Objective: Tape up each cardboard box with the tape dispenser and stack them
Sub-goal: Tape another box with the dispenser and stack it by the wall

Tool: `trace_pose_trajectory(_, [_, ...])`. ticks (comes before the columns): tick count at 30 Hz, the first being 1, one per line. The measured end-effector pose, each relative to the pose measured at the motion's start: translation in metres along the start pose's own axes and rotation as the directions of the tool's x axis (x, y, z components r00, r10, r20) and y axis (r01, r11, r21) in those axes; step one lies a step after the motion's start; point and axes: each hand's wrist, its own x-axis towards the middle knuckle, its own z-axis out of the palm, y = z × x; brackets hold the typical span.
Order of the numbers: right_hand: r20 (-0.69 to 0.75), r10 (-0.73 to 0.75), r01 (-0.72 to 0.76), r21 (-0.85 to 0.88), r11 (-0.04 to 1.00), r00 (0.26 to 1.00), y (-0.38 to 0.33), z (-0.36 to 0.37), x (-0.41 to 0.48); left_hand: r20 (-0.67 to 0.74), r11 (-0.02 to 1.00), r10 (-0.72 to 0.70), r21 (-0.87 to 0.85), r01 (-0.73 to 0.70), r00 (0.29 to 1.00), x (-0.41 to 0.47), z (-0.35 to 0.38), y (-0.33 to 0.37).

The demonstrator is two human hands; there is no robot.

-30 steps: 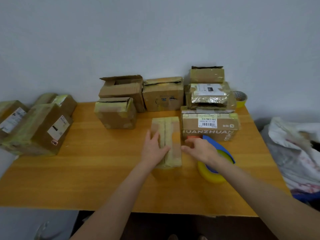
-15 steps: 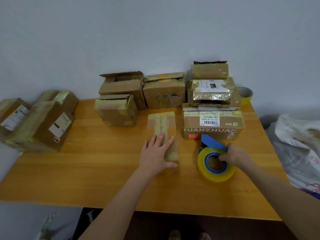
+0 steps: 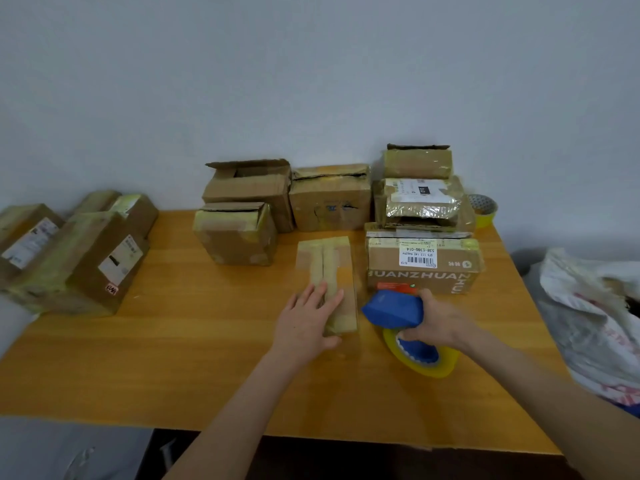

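Observation:
A small flat cardboard box [image 3: 327, 268] lies in the middle of the wooden table [image 3: 173, 348], its top flaps meeting in a seam covered with tape. My left hand [image 3: 306, 323] rests flat on its near end with straight fingers. To the right, my right hand [image 3: 438, 322] grips the blue tape dispenser [image 3: 393, 310], tilted, with its yellow tape roll [image 3: 422, 358] below near the table surface. A stack of three taped boxes [image 3: 422, 237] stands just behind the dispenser.
Three more boxes [image 3: 249, 202] stand at the back centre, one with open flaps. Several taped boxes [image 3: 76, 247] lie at the left table edge. A spare tape roll [image 3: 485, 209] sits behind the stack. A white plastic bag [image 3: 595, 317] lies off the right edge.
My right hand went from the small box to the dispenser, took hold of it and lifted it toward the box. My left hand slid back toward the box's near end.

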Motion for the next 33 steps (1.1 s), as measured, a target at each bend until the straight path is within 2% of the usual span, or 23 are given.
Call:
trace_pose_trajectory(4, [0.051,-0.025,0.016,0.175,0.984,0.998,0.004,-0.001,-0.001,-0.015,1.000,0.000,0.019,0.000,1.000,0.004,-0.004,0.002])
trace_pose_trajectory(7, [0.040,-0.004,-0.013,0.428,0.904,0.999,0.012,-0.007,-0.004,0.013,1.000,-0.014,0.011,0.014,1.000,0.003,-0.004,0.004])
trace_pose_trajectory(10, [-0.005,-0.051,0.046,0.550,0.834,0.999,0.015,-0.030,-0.017,0.052,1.000,-0.014,0.002,0.014,0.999,0.003,-0.006,0.005])
trace_pose_trajectory(12, [-0.032,-0.129,0.125,0.557,0.821,0.991,0.012,-0.052,-0.027,0.094,0.996,0.000,-0.094,0.009,0.996,0.004,-0.013,0.006])
trace_pose_trajectory(13, [-0.044,-0.172,0.168,0.544,0.822,0.984,0.009,-0.064,-0.032,0.085,0.974,-0.016,-0.224,0.035,0.996,0.004,-0.020,0.006])
trace_pose_trajectory(14, [-0.053,-0.217,0.212,0.527,0.823,0.975,0.004,-0.075,-0.037,0.046,0.900,-0.079,-0.427,0.091,0.996,0.005,-0.028,0.006])
trace_pose_trajectory(15, [-0.055,-0.258,0.249,0.513,0.821,0.965,-0.002,-0.085,-0.043,0.017,0.742,-0.187,-0.653,0.153,0.982,0.006,-0.038,0.005])
trace_pose_trajectory(16, [-0.054,-0.296,0.282,0.505,0.816,0.954,-0.009,-0.093,-0.047,0.047,0.504,-0.292,-0.841,0.196,0.955,0.006,-0.049,0.004])
trace_pose_trajectory(17, [-0.053,-0.334,0.314,0.501,0.807,0.941,-0.016,-0.100,-0.052,0.140,0.231,-0.328,-0.947,0.223,0.934,0.006,-0.059,0.005])
trace_pose_trajectory(18, [-0.049,-0.370,0.344,0.497,0.797,0.928,-0.022,-0.104,-0.056,0.246,-0.003,-0.282,-0.967,0.255,0.927,0.006,-0.067,0.006])
trace_pose_trajectory(19, [-0.041,-0.404,0.369,0.496,0.786,0.914,-0.027,-0.108,-0.060,0.320,-0.150,-0.203,-0.944,0.293,0.926,0.005,-0.073,0.008])
trace_pose_trajectory(20, [-0.029,-0.434,0.390,0.497,0.775,0.900,-0.032,-0.110,-0.062,0.355,-0.208,-0.134,-0.923,0.324,0.925,0.004,-0.078,0.010])
trace_pose_trajectory(22, [-0.010,-0.481,0.421,0.498,0.758,0.877,-0.039,-0.112,-0.065,0.365,-0.226,-0.081,-0.913,0.339,0.928,0.000,-0.085,0.015])
trace_pose_trajectory(25, [0.013,-0.507,0.432,0.505,0.747,0.862,-0.044,-0.108,-0.064,0.329,-0.241,-0.109,-0.924,0.296,0.938,-0.002,-0.084,0.016])
trace_pose_trajectory(28, [0.035,-0.510,0.429,0.494,0.757,0.860,-0.047,-0.102,-0.061,0.355,-0.269,-0.150,-0.913,0.307,0.923,-0.004,-0.079,0.011])
trace_pose_trajectory(33, [0.054,-0.516,0.431,0.480,0.764,0.855,-0.047,-0.097,-0.056,0.376,-0.259,-0.144,-0.907,0.332,0.915,-0.012,-0.069,0.003])
